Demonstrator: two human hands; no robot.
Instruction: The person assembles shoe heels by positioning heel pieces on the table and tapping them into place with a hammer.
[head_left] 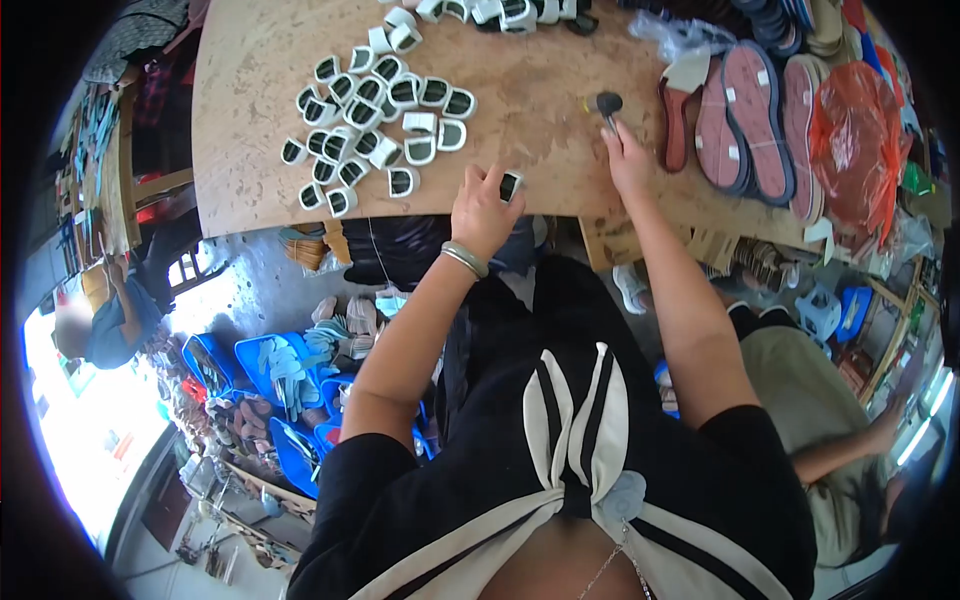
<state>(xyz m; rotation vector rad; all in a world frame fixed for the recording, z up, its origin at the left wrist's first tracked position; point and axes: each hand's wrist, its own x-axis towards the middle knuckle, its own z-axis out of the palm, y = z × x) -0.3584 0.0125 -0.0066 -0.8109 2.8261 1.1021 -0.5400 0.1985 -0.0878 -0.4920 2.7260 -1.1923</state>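
Observation:
On the near edge of the wooden table, my left hand (484, 205) has its fingers curled around a small white strap piece (510, 187) with a dark inside. A bangle sits on that wrist. My right hand (627, 160) grips a small hammer (606, 102) by its handle, the dark head with a yellow end pointing away from me over the tabletop. Left of my hands lies a loose cluster of similar white looped pieces (402, 182), dark inside.
Along the right of the wooden table (260, 130) lie a red-brown shoe piece (676, 130), pink soles (765, 110) and a red plastic bag (855, 130). More white pieces (515, 14) sit at the far edge. Blue bins (270, 365) stand below left. People are at both sides.

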